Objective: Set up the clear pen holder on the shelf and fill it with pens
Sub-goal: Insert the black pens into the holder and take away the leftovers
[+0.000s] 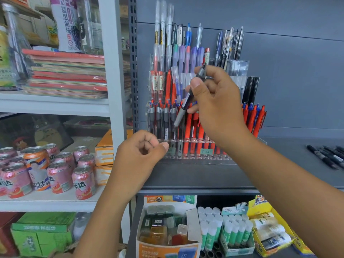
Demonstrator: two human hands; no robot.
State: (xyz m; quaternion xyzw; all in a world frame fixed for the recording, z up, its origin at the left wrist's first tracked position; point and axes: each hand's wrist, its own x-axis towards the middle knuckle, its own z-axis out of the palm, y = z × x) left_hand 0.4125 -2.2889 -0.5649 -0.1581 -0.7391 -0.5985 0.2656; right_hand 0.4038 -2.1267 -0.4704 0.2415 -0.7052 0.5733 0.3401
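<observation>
Two hands are in view at the shelving; I log the scene from left to right. At far left, a white rack [111, 53] carries a stack of coloured notebooks [67, 75] on its upper board and a cluster of pink drink cans [59, 175] on the board below.

Next is the left hand [141, 151], in front of the lower left corner of the clear pen holder [193, 156]. Its fingers are curled in toward the palm and I see nothing between them. The thumb tip is just beside the holder's front edge; I cannot tell whether it touches.

The holder stands upright on the dark grey shelf [195, 175], close to the back panel. It is stepped in tiers, with many slots filled: grey pens [158, 116] at lower left, orange-red pens [189, 146] along the front rows, and purple and clear ones higher up.

Before its middle tiers, the right hand [219, 101] pinches a grey and black pen [187, 98] between thumb and fingers. That pen is tilted, its lower end pointing down-left in front of the grey pens. I cannot tell whether it has entered a slot.

Beneath the shelf, under the right forearm, stands a box of glue sticks [223, 229]. At far right, several loose black pens [327, 155] lie flat on the same shelf, well apart from the holder.
</observation>
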